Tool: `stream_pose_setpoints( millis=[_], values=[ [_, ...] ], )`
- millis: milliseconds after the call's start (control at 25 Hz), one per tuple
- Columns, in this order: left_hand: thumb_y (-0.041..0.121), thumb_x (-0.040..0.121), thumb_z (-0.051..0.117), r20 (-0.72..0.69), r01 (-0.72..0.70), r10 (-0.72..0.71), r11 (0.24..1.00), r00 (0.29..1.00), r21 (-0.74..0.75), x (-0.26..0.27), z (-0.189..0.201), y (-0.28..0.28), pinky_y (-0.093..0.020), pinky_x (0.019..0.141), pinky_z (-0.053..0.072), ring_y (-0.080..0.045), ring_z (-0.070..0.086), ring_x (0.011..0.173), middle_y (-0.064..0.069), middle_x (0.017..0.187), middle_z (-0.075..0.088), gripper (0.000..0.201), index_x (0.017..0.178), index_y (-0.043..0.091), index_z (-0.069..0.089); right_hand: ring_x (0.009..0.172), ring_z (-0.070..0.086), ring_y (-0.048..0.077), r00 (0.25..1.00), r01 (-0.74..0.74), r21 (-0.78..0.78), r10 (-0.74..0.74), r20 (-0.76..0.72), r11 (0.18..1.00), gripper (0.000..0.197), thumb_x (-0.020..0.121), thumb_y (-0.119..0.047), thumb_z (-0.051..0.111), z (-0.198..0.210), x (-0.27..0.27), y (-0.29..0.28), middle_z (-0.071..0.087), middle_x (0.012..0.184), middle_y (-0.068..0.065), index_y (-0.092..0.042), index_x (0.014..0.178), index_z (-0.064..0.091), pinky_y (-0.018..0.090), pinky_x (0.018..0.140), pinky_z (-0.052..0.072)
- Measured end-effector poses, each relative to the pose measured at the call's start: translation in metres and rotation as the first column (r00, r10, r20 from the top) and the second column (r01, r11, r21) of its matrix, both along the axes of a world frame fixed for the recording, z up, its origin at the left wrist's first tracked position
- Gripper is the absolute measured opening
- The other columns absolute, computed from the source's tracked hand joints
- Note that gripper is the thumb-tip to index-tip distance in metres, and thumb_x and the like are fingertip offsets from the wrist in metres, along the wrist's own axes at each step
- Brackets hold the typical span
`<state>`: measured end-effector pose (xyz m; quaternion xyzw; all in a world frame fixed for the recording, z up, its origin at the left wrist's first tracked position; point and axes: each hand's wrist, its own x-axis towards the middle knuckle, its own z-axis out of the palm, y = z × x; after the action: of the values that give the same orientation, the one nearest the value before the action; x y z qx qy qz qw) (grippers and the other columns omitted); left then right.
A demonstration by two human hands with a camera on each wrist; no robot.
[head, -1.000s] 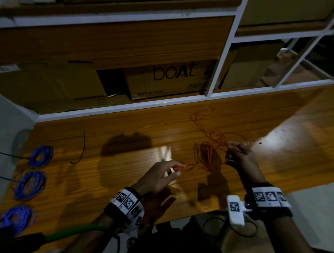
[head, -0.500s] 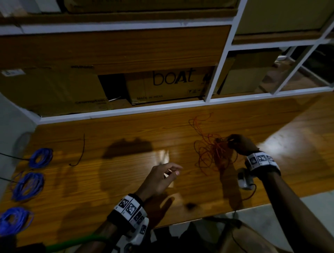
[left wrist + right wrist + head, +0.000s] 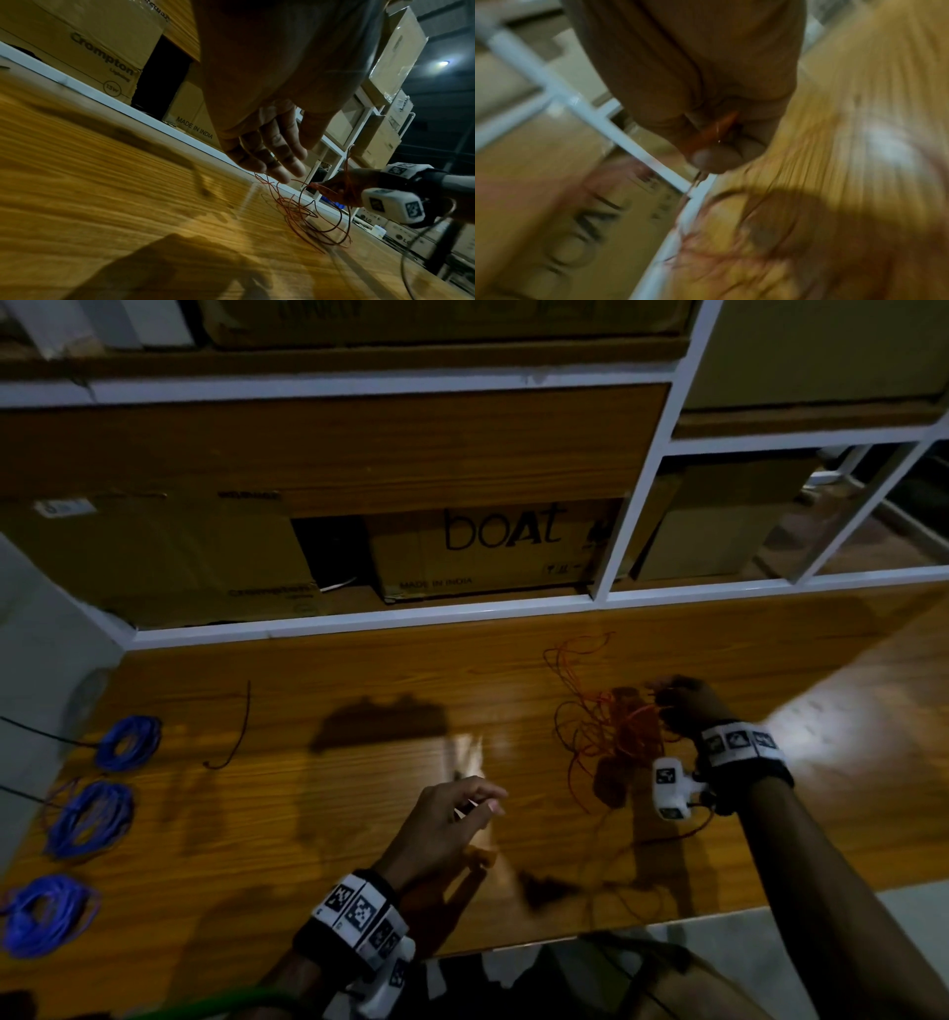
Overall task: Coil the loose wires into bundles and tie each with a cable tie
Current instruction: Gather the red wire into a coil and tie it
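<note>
A loose orange wire (image 3: pixel 601 737) lies tangled on the wooden table (image 3: pixel 308 814), right of centre. My right hand (image 3: pixel 678 703) grips a bunch of its loops at the tangle's right side, lifted a little off the table. The right wrist view is blurred but shows the orange wire (image 3: pixel 716 130) held between thumb and fingers. My left hand (image 3: pixel 462 809) hovers over the table's middle, left of the tangle, fingers relaxed and holding nothing. In the left wrist view the left hand (image 3: pixel 272 162) is spread above the orange wire (image 3: pixel 308 215).
Three coiled blue wire bundles (image 3: pixel 128 742) (image 3: pixel 87 819) (image 3: pixel 43 911) lie along the left edge. A thin black strand (image 3: pixel 241 737) lies left of centre. Cardboard boxes (image 3: pixel 493 546) fill the white-framed shelf (image 3: pixel 359 618) behind the table.
My left hand has let go of the orange wire end and drawn back. My right hand has carried its bunch of loops farther from me and to the right.
</note>
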<state>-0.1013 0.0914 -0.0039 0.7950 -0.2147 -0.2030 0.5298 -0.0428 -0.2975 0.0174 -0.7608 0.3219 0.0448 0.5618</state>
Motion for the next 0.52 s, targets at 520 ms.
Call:
stream_pose_setpoints(
  millis=[520],
  values=[
    [0.012, 0.094, 0.047, 0.353, 0.259, -0.624, 0.679, 0.697, 0.687, 0.024, -0.039, -0.085, -0.050, 0.101, 0.041, -0.033, 0.041, 0.131, -0.005, 0.157, 0.034, 0.060, 0.150, 0.030, 0.037, 0.054, 0.047, 0.009, 0.951, 0.174, 0.576, -0.287, 0.111, 0.799, 0.021, 0.103, -0.007, 0.041, 0.015, -0.012, 0.026, 0.052, 0.075, 0.000, -0.013, 0.113, 0.059, 0.018, 0.044, 0.042]
  ],
)
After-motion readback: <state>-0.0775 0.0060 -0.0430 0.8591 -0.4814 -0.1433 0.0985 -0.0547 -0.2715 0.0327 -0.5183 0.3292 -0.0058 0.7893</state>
